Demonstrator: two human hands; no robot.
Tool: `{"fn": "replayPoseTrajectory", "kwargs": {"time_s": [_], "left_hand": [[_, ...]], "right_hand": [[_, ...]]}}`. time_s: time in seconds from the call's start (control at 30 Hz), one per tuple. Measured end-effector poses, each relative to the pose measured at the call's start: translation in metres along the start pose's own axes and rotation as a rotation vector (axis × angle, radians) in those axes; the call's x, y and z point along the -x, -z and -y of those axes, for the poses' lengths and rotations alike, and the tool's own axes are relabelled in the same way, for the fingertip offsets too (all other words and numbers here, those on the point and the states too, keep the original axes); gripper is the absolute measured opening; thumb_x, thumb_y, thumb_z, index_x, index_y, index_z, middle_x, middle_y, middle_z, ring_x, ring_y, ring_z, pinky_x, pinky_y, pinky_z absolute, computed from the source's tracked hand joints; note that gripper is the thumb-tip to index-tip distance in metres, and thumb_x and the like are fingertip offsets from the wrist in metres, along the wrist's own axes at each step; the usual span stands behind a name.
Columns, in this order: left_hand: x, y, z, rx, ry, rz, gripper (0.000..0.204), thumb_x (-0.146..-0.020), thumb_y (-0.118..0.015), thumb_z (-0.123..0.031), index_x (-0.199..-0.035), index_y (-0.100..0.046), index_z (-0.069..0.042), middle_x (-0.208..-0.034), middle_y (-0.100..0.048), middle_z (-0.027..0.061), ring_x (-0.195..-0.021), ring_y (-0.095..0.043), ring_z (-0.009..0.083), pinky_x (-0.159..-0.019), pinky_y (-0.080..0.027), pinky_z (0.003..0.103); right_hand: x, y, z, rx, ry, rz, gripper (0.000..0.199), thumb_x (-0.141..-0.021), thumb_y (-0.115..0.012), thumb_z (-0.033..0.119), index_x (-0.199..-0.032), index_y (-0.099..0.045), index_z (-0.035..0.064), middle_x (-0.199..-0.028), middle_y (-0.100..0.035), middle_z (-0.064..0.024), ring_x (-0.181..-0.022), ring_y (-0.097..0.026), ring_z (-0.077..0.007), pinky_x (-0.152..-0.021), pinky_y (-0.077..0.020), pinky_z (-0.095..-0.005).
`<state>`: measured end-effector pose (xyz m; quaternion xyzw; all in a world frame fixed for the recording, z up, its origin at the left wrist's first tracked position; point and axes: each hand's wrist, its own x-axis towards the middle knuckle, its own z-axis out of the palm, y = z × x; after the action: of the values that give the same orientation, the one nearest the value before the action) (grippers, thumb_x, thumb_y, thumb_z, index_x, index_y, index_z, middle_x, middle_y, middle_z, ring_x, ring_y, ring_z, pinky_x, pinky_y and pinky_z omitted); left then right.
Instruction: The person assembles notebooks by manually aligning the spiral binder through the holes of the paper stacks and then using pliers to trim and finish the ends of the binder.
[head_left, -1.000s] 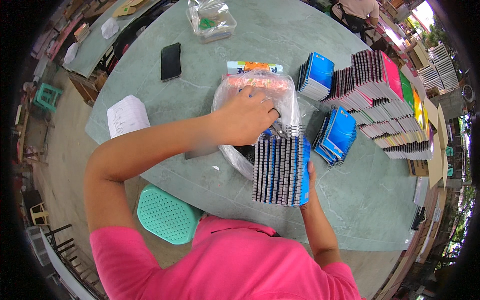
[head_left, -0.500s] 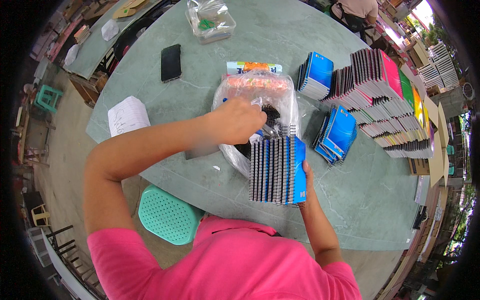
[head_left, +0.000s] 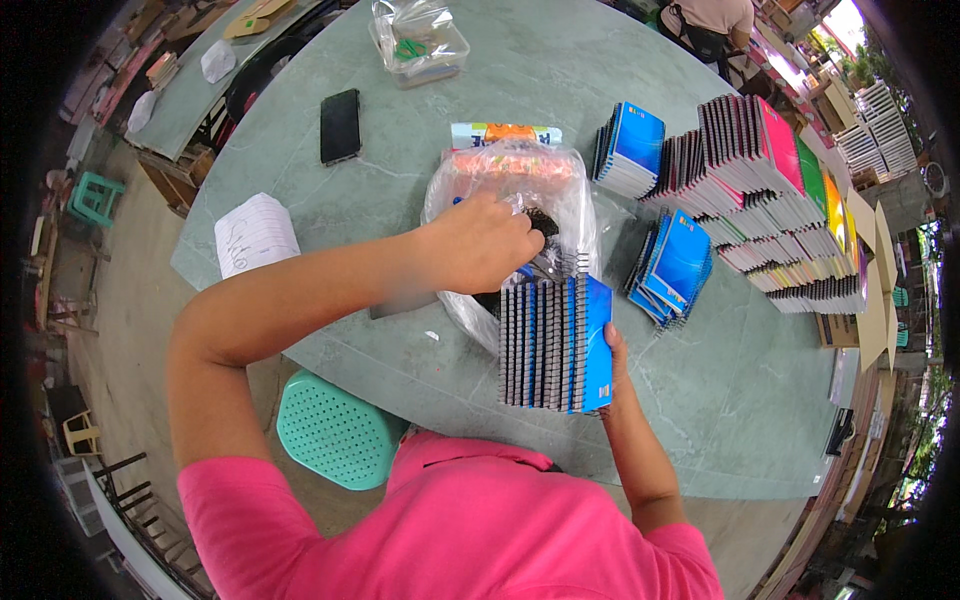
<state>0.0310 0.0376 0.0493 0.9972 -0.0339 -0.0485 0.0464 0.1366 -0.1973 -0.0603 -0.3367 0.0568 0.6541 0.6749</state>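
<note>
My right hand (head_left: 618, 362) grips a row of blue spiral notebooks (head_left: 548, 345) by their right side, standing close together with the wire bindings up. The near end of a clear plastic bag (head_left: 463, 312) is partly behind them. Over the bag's opening is my left hand (head_left: 492, 243), with curled fingers closed together; whatever they pinch is hidden. Dark and shiny small contents show inside the bag beside my fingertips. A smaller pile of blue spiral notebooks (head_left: 678, 262) lies to the right of the bag.
Tall stacks of spiral notebooks (head_left: 765, 200) in several colours fill the right side, beside an open cardboard box (head_left: 872, 285). A phone (head_left: 340, 127), crumpled paper (head_left: 256, 235) and a clear plastic container (head_left: 425, 55) lie on the table. A green stool (head_left: 340, 430) stands at the near edge.
My left hand has shifted slightly right over the bag, and the shiny bit at its fingertips no longer shows. My right hand and the notebooks have stayed almost still.
</note>
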Motion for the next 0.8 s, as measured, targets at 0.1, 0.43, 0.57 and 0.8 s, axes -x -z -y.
{"fn": "replayPoseTrajectory", "kwargs": {"time_s": [0.1,0.43,0.57,0.8], "left_hand": [[0.001,-0.002,0.004,0.053,0.019,0.094,0.02,-0.063,-0.058,-0.005,-0.083,-0.058,-0.003,-0.088,-0.059,0.0113,-0.09,-0.055,0.0279,-0.073,-0.043,0.04],[0.0,0.001,0.001,-0.057,-0.02,-0.17,0.025,-0.065,-0.058,-0.01,-0.089,-0.057,-0.004,-0.091,-0.057,0.0099,-0.093,-0.053,0.0262,-0.08,-0.038,0.04],[-0.003,-0.002,-0.002,-0.006,-0.048,-0.17,0.021,-0.066,-0.058,-0.01,-0.086,-0.057,-0.004,-0.084,-0.058,0.0103,-0.084,-0.056,0.0262,-0.076,-0.041,0.038],[0.006,-0.002,0.0,0.31,0.068,0.079,0.02,-0.069,-0.061,-0.015,-0.081,-0.057,0.001,-0.08,-0.061,0.0178,-0.076,-0.059,0.0345,-0.069,-0.046,0.043]], "right_hand": [[0.0,-0.001,-0.002,0.047,0.003,-0.023,0.075,-0.064,-0.071,0.042,-0.12,-0.044,-0.0012,-0.109,-0.057,-0.0179,-0.094,-0.058,-0.031,-0.085,-0.0468,-0.0427],[-0.002,0.001,-0.002,0.029,-0.008,-0.029,0.074,-0.065,-0.071,0.04,-0.12,-0.044,-0.0024,-0.109,-0.056,-0.0188,-0.095,-0.058,-0.0316,-0.085,-0.0467,-0.0426],[-0.003,0.002,-0.001,0.027,-0.024,0.0,0.075,-0.065,-0.071,0.039,-0.12,-0.043,-0.0028,-0.109,-0.056,-0.0193,-0.095,-0.057,-0.0318,-0.085,-0.0471,-0.0425],[-0.002,0.006,-0.005,0.018,-0.067,0.016,0.075,-0.066,-0.071,0.039,-0.122,-0.042,-0.0023,-0.111,-0.055,-0.019,-0.096,-0.057,-0.0314,-0.086,-0.0464,-0.0433]]}}
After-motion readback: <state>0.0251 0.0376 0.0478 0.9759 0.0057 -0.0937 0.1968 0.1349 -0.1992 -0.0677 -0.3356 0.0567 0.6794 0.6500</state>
